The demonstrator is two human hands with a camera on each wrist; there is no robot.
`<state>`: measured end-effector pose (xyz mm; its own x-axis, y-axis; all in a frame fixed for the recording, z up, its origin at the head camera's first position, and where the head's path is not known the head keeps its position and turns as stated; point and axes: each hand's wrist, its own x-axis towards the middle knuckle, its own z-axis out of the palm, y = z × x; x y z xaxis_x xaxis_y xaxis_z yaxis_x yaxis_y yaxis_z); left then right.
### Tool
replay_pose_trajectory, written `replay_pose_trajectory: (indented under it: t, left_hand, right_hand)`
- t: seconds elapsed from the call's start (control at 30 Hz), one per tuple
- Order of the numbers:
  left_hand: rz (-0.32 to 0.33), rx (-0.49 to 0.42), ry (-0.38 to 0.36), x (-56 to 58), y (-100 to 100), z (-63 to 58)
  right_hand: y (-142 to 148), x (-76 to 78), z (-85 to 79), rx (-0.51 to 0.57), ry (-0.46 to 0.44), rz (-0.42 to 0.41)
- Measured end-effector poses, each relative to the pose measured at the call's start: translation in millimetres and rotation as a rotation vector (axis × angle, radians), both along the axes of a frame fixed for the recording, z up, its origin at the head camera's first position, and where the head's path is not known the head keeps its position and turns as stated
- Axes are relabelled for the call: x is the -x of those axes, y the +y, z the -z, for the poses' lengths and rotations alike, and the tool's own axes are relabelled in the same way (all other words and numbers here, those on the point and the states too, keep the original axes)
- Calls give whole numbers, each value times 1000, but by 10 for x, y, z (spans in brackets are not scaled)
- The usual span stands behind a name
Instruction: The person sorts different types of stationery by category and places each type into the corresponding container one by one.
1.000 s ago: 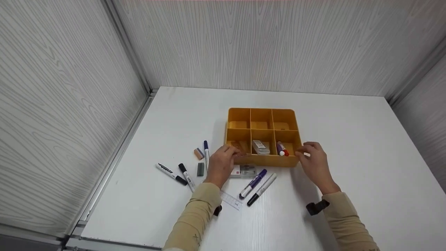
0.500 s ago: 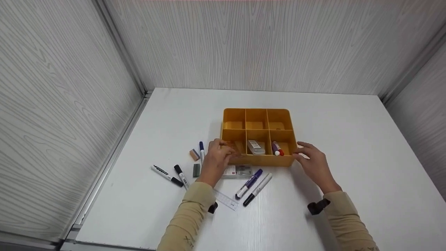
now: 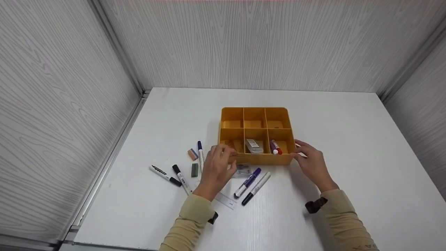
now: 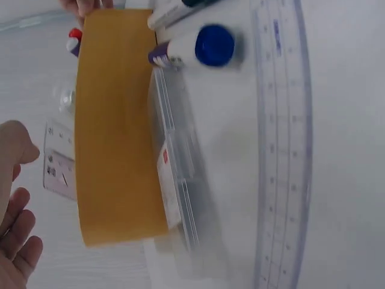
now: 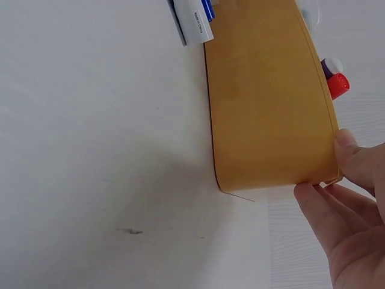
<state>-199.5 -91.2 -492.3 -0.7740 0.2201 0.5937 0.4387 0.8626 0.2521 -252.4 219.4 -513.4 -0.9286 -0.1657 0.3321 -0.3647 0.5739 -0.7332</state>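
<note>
The right hand (image 3: 312,165) pinches a corner of the yellow six-compartment tray (image 3: 259,159) to its left; the tray looks light, stiff and smooth, best held by its rim. The left hand (image 3: 216,170) has thumb and fingers apart, a probably slippery clear plate (image 4: 58,158) just beyond its thumb.

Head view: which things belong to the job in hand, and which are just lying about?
Likely the job: yellow box; right hand gripping its corner; left hand at its front.
Apparently lying about: loose markers; clear ruler; green block; orange block.
</note>
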Motion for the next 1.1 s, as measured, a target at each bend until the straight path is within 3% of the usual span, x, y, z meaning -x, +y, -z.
replay_pose_trajectory:
  t: [0.1, 0.23, 0.37, 0.5, 0.77, 1.1]
  left_hand:
    - [83, 18, -34, -113, 150, -12]
    - [136, 119, -216, -267, 324, 14]
    - [63, 268, -373, -363, 457, 74]
    - [-19, 366, -438, -403, 551, 140]
    - [-82, 348, -435, -438, 622, 235]
    - [-70, 341, -375, -448, 674, 265]
  right_hand:
    - [1, -3, 4, -10, -19, 15]
    - [-3, -2, 11, -28, -40, 26]
    - [-20, 8, 9, -29, -52, 20]
    - [-41, 8, 1, -16, -68, 21]
    - [-52, -2, -1, 4, -76, 17]
    - [1, -9, 11, -14, -16, 18]
